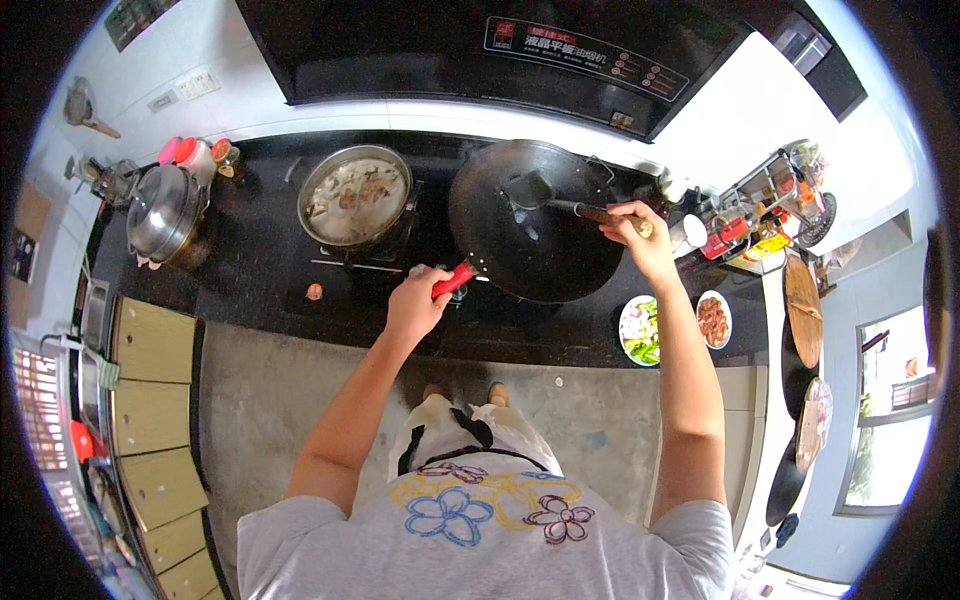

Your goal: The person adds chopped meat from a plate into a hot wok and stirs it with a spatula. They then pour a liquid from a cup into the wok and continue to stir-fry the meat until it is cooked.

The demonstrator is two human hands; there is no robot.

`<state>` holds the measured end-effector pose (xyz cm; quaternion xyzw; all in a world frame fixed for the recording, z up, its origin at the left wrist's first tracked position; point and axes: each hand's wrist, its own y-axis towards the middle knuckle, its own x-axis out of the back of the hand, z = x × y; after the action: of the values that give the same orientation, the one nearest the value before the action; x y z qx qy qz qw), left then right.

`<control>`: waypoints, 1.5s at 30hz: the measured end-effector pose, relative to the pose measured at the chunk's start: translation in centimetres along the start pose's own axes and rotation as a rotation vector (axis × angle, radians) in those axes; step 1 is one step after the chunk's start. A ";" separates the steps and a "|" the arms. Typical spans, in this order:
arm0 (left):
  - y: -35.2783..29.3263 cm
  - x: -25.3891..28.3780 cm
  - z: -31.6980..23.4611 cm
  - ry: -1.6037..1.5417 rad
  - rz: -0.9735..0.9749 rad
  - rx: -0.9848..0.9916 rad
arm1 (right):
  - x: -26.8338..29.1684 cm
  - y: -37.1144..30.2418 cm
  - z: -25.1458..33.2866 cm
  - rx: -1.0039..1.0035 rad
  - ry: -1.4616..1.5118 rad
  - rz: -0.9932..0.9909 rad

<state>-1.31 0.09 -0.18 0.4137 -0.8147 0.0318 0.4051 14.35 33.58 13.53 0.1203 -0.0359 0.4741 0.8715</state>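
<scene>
A large black wok (545, 240) sits on the right burner of the black stove. My left hand (415, 300) grips its red handle (455, 280) at the wok's near-left rim. My right hand (640, 235) holds the wooden handle of a metal spatula (545, 195), whose blade rests inside the wok near its far side. The wok looks nearly empty, with only a shine of liquid.
A steel pot (355, 195) of broth with pieces stands on the left burner. A lidded steel pot (162, 212) and jars sit far left. Two plates, chopped greens (640, 330) and meat (713, 320), lie on the counter at right, beside a rack of bottles (760, 215).
</scene>
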 end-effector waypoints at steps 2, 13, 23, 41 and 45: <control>0.2 -0.1 -0.3 -0.004 -0.005 -0.024 | 0.7 -0.1 -0.2 -0.047 0.006 0.031; -0.3 0.3 -0.1 0.013 -0.018 -0.003 | 1.7 0.6 6.7 -0.193 -0.270 0.148; -0.6 0.4 0.4 0.042 -0.013 0.006 | 3.3 -0.1 8.4 -0.263 -0.278 0.165; -0.2 -0.7 0.5 0.028 0.040 -0.030 | -1.2 -3.9 4.2 0.257 -0.801 0.120; -0.4 0.4 -0.4 0.067 0.057 -0.053 | -6.1 -7.5 0.6 0.489 -0.998 0.292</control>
<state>-0.94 -0.28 0.23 0.3782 -0.8126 0.0357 0.4420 17.36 24.53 11.72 0.5214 -0.3484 0.4699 0.6212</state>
